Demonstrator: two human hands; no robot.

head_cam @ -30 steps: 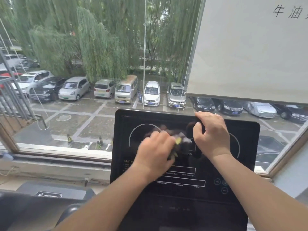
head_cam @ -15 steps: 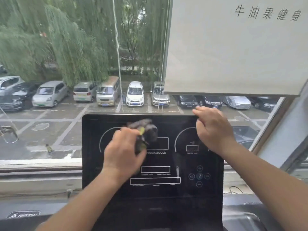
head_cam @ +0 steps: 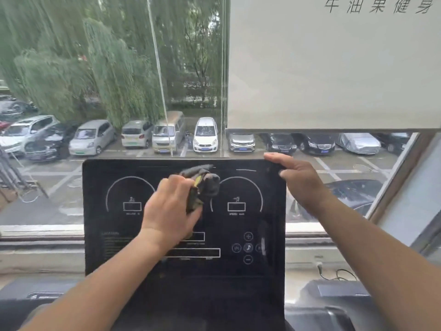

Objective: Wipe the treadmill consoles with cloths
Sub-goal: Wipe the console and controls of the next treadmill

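Pressing dark cloth [head_cam: 202,185] on treadmill console [head_cam: 114,247], left hand [head_cam: 170,209], right hand [head_cam: 298,177] gripping corner

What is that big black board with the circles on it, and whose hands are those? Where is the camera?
The picture comes from a small camera worn on a person's head, so you see what that person sees, looking forward and down at their own two hands. The black board is the console of a treadmill, a running machine. It is the panel with two round dials and a few small buttons. The left hand holds a dark cloth with a bit of yellow in it and presses it on the upper middle of the panel, between the two dials, to clean it. The right hand grips the console's top right corner. Behind it is a window with a pale blind pulled partway down. Outside are parked cars and green trees.
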